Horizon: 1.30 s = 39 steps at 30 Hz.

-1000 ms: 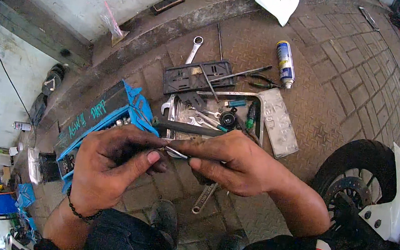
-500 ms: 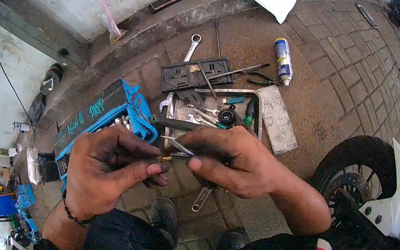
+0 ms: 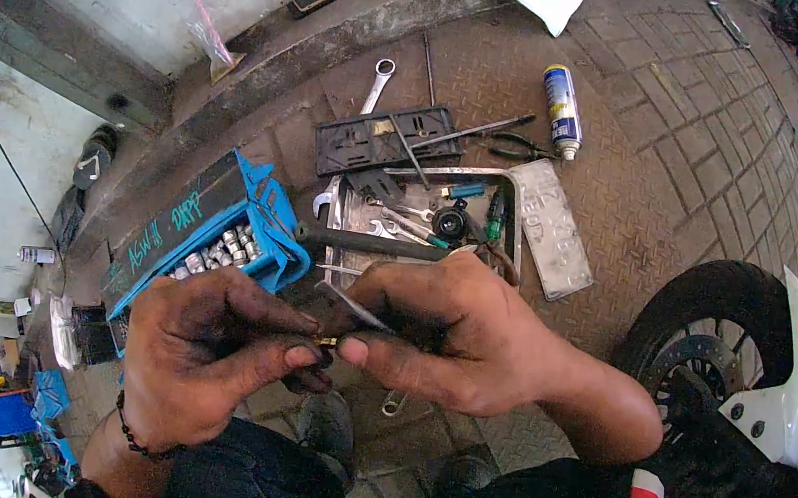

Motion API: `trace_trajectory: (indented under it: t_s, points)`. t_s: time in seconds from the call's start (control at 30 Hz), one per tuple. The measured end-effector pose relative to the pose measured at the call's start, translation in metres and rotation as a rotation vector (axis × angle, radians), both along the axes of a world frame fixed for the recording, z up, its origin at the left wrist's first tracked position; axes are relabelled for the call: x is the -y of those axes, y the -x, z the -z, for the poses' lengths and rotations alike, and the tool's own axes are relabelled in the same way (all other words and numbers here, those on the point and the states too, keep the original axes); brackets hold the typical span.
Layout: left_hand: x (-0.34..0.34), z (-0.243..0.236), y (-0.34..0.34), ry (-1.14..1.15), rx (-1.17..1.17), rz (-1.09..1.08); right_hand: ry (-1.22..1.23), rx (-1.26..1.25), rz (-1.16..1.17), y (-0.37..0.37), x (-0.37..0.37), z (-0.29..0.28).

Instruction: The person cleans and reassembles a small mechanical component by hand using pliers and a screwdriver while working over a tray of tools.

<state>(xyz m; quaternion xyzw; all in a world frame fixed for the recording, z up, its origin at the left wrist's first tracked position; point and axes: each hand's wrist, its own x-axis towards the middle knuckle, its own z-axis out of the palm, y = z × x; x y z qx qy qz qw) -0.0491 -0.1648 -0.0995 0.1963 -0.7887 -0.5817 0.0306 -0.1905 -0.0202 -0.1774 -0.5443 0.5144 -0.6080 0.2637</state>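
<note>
A small brass piece (image 3: pixel 327 341) sits at near centre; only a sliver shows, its ends covered by fingers. My left hand (image 3: pixel 204 354) pinches it between thumb and forefinger, the other fingers curled beneath, partly lost in shadow. My right hand (image 3: pixel 457 342) is nearly closed, holding one flat metal strip (image 3: pixel 356 307) whose right end vanishes among my fingers; whether that thumb touches the brass I cannot tell. Just beyond pokes one pale pointed tip (image 3: pixel 341 270), the rest behind my hand.

My right hand also hides most of one spanner (image 3: pixel 392 404) on the near ground and part of one tray (image 3: pixel 355 213), where I make out one black round part (image 3: pixel 449 221) and overlapping tools. Sockets (image 3: pixel 228 249) in the one blue toolbox (image 3: pixel 300 261) are too heaped to count. I count two cans, a blue-and-yellow one (image 3: pixel 562 112) far right and a small pale one (image 3: pixel 35 255) at left, and one wheel (image 3: pixel 707 360) at right, partly masked by a white fender (image 3: pixel 797 362)
</note>
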Motion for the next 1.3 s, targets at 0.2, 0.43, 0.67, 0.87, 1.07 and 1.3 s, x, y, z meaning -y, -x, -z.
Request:
trace_trajectory:
  t_s: [0.2,0.43,0.67,0.87,1.07,1.3]
  points:
    - [-0.001,0.001,0.000,-0.016,0.040,-0.046,0.042,0.001,0.043,-0.003,0.004,0.007]
    - [0.000,0.005,0.007,0.169,0.071,0.023,-0.082,-0.056,0.093,-0.002,0.003,0.007]
    - [0.006,0.010,0.007,0.229,0.173,0.060,-0.097,-0.152,0.167,-0.009,0.006,0.009]
    - [0.001,0.009,0.011,0.061,0.160,-0.025,-0.113,-0.166,0.237,-0.012,0.004,0.008]
    - [0.004,0.016,0.011,0.110,0.050,-0.100,-0.115,-0.608,0.301,-0.003,-0.001,0.010]
    - [0.006,0.019,0.011,0.151,0.017,-0.079,-0.316,-0.769,0.142,-0.001,-0.009,-0.004]
